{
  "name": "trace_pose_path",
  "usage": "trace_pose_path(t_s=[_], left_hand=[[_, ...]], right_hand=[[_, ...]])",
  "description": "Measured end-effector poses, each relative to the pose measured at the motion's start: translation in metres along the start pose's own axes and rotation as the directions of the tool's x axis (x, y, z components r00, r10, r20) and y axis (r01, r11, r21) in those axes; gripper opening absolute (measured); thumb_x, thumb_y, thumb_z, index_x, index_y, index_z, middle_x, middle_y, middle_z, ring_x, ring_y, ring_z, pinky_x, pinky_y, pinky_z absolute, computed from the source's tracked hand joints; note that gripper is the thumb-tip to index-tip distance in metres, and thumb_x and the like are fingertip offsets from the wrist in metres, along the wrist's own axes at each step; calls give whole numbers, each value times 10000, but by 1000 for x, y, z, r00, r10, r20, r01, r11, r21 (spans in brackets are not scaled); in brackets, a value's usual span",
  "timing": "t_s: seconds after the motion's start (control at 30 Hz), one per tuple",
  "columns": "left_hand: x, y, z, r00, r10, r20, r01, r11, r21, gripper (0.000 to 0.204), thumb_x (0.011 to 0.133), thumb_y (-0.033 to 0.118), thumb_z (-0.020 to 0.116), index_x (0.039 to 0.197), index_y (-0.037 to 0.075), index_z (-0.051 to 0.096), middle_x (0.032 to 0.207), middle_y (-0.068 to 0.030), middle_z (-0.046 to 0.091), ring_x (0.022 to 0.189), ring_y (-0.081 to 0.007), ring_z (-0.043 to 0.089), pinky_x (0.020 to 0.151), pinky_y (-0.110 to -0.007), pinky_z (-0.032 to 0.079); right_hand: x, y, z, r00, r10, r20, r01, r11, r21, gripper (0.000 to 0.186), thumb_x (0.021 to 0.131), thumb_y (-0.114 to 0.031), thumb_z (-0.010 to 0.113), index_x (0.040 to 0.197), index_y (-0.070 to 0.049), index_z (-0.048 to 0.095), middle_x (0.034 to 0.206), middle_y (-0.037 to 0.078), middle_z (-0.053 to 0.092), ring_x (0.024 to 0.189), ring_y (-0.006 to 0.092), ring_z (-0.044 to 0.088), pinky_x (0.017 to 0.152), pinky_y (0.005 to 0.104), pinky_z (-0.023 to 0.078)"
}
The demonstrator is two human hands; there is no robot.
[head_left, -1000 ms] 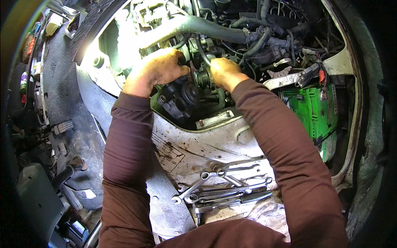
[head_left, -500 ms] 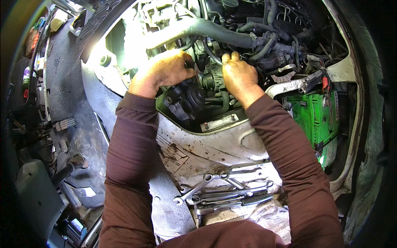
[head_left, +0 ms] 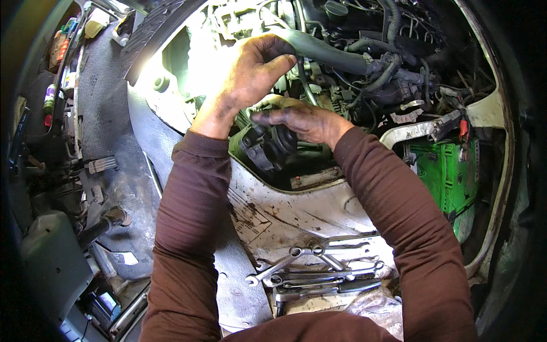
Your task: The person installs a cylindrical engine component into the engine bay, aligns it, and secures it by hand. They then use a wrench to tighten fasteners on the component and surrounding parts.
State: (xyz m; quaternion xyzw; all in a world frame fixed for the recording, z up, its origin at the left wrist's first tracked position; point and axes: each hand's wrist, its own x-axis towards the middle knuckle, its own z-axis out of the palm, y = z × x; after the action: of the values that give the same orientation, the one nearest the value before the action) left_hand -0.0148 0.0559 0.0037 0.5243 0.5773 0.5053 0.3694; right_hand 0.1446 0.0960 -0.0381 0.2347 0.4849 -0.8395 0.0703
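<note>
Honestly, black engine part (head_left: 262,149): down in the engine bay, just below the right hand in view; a bump could shift it if it's loose.
Right hand (head_left: 313,121): fingers (head_left: 273,117) half-bent, can't tell if they're holding anything; a slip could scrape knuckles.
Left hand (head_left: 250,77): thumb near curled fingers, grip hidden; pulling back carelessly could catch the grey hose (head_left: 330,54).
Wrenches (head_left: 327,265): loosely piled; a sleeve (head_left: 410,216) could knock one.

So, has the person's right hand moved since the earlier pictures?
Yes. Judged against the green battery, the right hand has moved leftward, farther from the battery and closer in beside the left hand.
</note>
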Motion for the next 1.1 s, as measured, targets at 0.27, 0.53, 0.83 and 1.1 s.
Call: trace_pose_path(t_s=[0.27, 0.53, 0.83, 1.1], left_hand=[[0, -1, -2, 985, -44, -165, 42, 999, -20, 151, 945, 92, 690, 1054, -12, 692, 918, -17, 714, 821, -69, 634, 758, -238, 524], [9, 2, 10, 968, 89, -234, -64, 991, 114, 196, 879, 121, 696, 992, -38, 672, 760, -32, 670, 677, -85, 565, 622, -300, 497], [-22, 66, 80, 873, 480, -89, -389, 794, 468, 290, 815, 101, 743, 1080, 4, 680, 952, -175, 713, 859, -328, 715, 793, -389, 569], [-57, 55, 110, 938, 263, -227, -183, 929, 322, 213, 866, 140, 659, 1003, -21, 637, 922, -193, 649, 875, -386, 651, 790, -429, 523]], right_hand=[[6, 8, 22, 971, -72, -227, 75, 997, 2, 436, 882, -179, 754, 1223, 51, 610, 1083, 115, 698, 960, 173, 664, 854, 308, 528], [12, 15, 26, 938, -161, -308, 141, 986, -86, 420, 926, -208, 694, 1216, 79, 593, 1031, 126, 679, 930, 162, 632, 810, 315, 505], [-13, 16, 2, 967, -240, -90, 252, 950, 182, 351, 916, -149, 673, 1206, 42, 622, 1097, 95, 682, 1000, 171, 646, 881, 335, 527], [-19, -5, -47, 981, -163, 107, 165, 986, -14, 331, 928, -135, 647, 1215, 30, 642, 1127, 108, 682, 1033, 192, 660, 900, 361, 557]])
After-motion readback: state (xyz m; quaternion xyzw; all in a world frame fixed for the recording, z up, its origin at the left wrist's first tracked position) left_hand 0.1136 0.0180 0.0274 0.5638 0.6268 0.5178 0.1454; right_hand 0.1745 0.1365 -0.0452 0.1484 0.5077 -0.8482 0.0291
